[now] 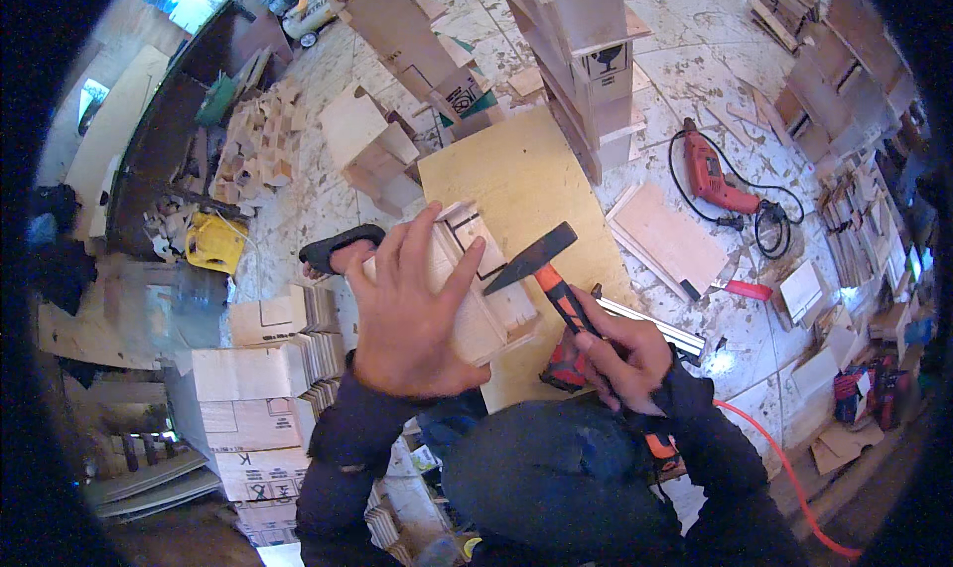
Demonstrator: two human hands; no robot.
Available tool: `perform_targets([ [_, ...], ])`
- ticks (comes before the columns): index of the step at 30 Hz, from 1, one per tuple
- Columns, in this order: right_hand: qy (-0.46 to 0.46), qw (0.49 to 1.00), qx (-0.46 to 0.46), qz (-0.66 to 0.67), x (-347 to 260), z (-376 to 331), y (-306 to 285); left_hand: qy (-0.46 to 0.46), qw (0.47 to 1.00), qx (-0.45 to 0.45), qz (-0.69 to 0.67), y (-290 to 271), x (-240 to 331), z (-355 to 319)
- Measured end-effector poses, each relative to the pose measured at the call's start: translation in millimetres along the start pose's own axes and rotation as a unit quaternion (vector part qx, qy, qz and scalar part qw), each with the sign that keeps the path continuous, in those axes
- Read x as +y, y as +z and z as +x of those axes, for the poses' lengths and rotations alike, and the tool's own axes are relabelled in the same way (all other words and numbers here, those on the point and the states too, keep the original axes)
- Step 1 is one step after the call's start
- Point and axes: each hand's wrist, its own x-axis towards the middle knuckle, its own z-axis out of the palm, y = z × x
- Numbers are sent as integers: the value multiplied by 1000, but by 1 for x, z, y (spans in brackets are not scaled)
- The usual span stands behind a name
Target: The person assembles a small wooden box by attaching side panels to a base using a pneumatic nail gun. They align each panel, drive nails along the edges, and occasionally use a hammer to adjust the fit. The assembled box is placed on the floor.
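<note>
My left hand [407, 314] spreads over a small pale wooden box [481, 289], its thumb on the near side and its fingertips along the far edge, gripping it. In my right hand [625, 358] is a hammer [531, 259] with a black head and an orange and black handle. The hammer head hangs over the box's right part, its narrow end close to the wood; whether they touch I cannot tell. Partly hidden below my right hand lies a red and black tool [566, 363]. A yellowish board [536, 180] lies under the box.
Tall wooden box units [586, 80] stand beyond the board. To the right are flat panels [670, 234], a red corded drill [715, 175] and a red hose [784, 458]. Stacked panels [253, 368] stand at the left, near a yellow case [215, 242]. Wood scraps litter the floor.
</note>
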Motion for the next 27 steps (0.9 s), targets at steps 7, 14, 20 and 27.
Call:
perform_targets([
  [7, 36, 988, 46, -144, -14, -24, 17, -8, 995, -21, -96, -18, -9, -19],
  [14, 21, 983, 48, -174, -19, -25, 12, -86, 981, 46, -171, 4, -13, -2],
  [20, 39, 976, 76, -201, -13, -32, 22, -164, 970, 71, -166, 16, -15, 9],
  [27, 65, 976, 56, -199, -5, -37, 19, -110, 971, 35, -210, 30, -15, 35],
])
